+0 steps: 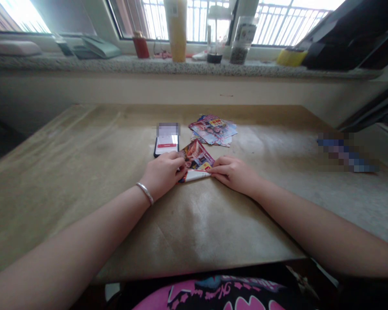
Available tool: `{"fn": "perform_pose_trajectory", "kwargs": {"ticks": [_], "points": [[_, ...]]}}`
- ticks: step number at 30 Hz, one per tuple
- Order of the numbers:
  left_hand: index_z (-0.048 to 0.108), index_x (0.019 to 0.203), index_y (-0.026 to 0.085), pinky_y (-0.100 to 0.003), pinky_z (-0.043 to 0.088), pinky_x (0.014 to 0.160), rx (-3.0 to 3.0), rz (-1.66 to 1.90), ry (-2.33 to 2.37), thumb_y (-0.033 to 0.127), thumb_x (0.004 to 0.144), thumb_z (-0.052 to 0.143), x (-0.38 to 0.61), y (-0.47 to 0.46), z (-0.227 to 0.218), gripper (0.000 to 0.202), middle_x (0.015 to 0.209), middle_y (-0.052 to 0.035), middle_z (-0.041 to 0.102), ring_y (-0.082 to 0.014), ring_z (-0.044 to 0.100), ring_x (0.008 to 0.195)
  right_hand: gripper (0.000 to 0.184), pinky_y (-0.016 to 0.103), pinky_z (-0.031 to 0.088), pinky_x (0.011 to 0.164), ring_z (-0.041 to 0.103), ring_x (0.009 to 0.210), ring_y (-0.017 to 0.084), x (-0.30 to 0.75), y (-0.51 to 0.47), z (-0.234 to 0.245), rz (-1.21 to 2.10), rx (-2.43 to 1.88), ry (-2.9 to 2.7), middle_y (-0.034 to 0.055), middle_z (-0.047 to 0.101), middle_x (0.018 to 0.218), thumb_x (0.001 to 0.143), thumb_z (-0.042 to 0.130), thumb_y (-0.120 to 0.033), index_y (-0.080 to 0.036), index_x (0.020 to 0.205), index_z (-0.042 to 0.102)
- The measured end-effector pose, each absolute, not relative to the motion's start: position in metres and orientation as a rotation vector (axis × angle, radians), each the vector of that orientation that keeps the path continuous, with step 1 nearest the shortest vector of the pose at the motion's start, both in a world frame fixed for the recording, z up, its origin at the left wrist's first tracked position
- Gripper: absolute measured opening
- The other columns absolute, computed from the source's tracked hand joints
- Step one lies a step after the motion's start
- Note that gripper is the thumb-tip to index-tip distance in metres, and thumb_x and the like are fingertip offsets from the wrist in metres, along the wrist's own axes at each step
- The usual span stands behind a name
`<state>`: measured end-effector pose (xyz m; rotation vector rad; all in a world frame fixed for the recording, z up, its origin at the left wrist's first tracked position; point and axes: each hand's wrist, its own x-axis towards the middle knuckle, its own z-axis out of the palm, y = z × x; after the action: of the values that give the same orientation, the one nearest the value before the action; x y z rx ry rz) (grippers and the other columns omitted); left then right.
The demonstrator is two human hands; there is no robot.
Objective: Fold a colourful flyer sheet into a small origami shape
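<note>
Left hand (163,173) and right hand (235,173) hold a colourful folded leaflet (196,162).

Both bare forearms reach forward and converge, left hand (163,172) loosely curled, right hand (234,172) flatter, fingertips nearly meeting.

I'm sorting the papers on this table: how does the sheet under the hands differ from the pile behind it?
The folded sheet is a single piece, creased so its white back shows along the near edge; the pile is several leaflets lying flat and overlapping. The left hand and right hand both touch the folded sheet; nothing touches the pile. The folded sheet lies nearer the person, the pile farther back. Both carry bright colour print.
</note>
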<state>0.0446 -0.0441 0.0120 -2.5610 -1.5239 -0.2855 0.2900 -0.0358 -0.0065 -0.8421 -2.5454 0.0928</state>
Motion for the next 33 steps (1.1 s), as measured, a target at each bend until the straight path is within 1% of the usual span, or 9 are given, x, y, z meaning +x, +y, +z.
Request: {"fn": "perform_pose_trajectory", "kwargs": {"ticks": [3,6,14,19,21,22,25,30,33], "points": [[0.064,0.081,0.018,-0.026,0.036,0.054,-2.540,-0.310,-1.535,0.039,0.093,0.045,0.046,-0.045,0.013,0.031,0.092,-0.0048,0.063,-0.0162,0.058,0.073,0.023,0.031,0.047,0.075,0.058,0.081,0.017,0.290,-0.036,-0.006,0.060,-0.823,-2.562,0.0074,0.068,0.088,0.092,0.051,-0.023,-0.020,0.103,0.072],[0.063,0.080,0.018,-0.025,0.036,0.054,-2.533,-0.302,-1.550,0.041,0.093,0.045,0.046,-0.044,0.013,0.032,0.091,-0.0048,0.062,-0.0158,0.058,0.073,0.023,0.031,0.047,0.076,0.058,0.081,0.017,0.289,-0.037,-0.006,0.031,-0.806,-2.569,0.0078,0.068,0.089,0.092,0.051,-0.022,-0.020,0.102,0.072],[0.063,0.077,0.017,-0.025,0.041,0.061,-2.600,-0.381,-1.535,0.040,0.090,0.050,0.042,-0.039,0.010,0.029,0.086,-0.0048,0.060,-0.0151,0.056,0.071,0.025,0.032,0.049,0.076,0.059,0.085,0.019,0.287,-0.038,-0.005,0.040,-0.823,-2.602,0.0092,0.068,0.094,0.092,0.050,-0.021,-0.020,0.102,0.073],[0.065,0.090,0.019,-0.025,0.045,0.063,-2.655,-0.508,-1.505,0.036,0.091,0.050,0.040,-0.038,0.007,0.023,0.090,-0.0050,0.062,-0.0154,0.058,0.075,0.025,0.032,0.048,0.077,0.059,0.084,0.018,0.287,-0.038,-0.006,0.038,-0.836,-2.597,0.0085,0.068,0.093,0.092,0.050,-0.023,-0.022,0.102,0.073],[0.068,0.089,0.020,-0.024,0.047,0.068,-2.772,-0.556,-1.359,0.031,0.091,0.049,0.037,-0.037,0.005,0.022,0.095,-0.0047,0.064,-0.0151,0.059,0.080,0.026,0.031,0.048,0.077,0.059,0.085,0.018,0.287,-0.038,-0.006,0.030,-0.848,-2.604,0.0082,0.068,0.094,0.093,0.049,-0.024,-0.022,0.102,0.073],[0.069,0.090,0.021,-0.025,0.047,0.071,-2.830,-0.537,-1.285,0.029,0.092,0.048,0.035,-0.036,0.006,0.023,0.096,-0.0050,0.065,-0.0155,0.060,0.083,0.026,0.031,0.048,0.076,0.059,0.085,0.018,0.287,-0.038,-0.006,0.027,-0.851,-2.608,0.0082,0.068,0.094,0.093,0.049,-0.024,-0.022,0.103,0.073],[0.072,0.095,0.022,-0.027,0.049,0.076,-2.882,-0.464,-1.173,0.029,0.093,0.046,0.028,-0.037,0.010,0.027,0.095,-0.0058,0.066,-0.0178,0.061,0.088,0.026,0.031,0.048,0.076,0.058,0.085,0.018,0.288,-0.038,-0.006,0.029,-0.849,-2.607,0.0087,0.067,0.095,0.092,0.049,-0.024,-0.022,0.104,0.073],[0.070,0.107,0.025,-0.029,0.050,0.078,-2.946,-0.341,-0.954,0.035,0.093,0.046,0.022,-0.040,0.020,0.029,0.096,-0.0061,0.066,-0.0186,0.061,0.090,0.026,0.031,0.047,0.075,0.058,0.085,0.018,0.289,-0.038,-0.006,0.047,-0.842,-2.602,0.0091,0.066,0.093,0.092,0.049,-0.022,-0.022,0.104,0.073],[0.070,0.107,0.025,-0.029,0.051,0.078,-2.917,-0.313,-0.913,0.034,0.095,0.044,0.022,-0.042,0.019,0.030,0.096,-0.0072,0.066,-0.0190,0.061,0.092,0.026,0.031,0.046,0.074,0.057,0.082,0.018,0.289,-0.038,-0.006,0.030,-0.839,-2.603,0.0089,0.065,0.091,0.092,0.049,-0.023,-0.022,0.103,0.073]]}}
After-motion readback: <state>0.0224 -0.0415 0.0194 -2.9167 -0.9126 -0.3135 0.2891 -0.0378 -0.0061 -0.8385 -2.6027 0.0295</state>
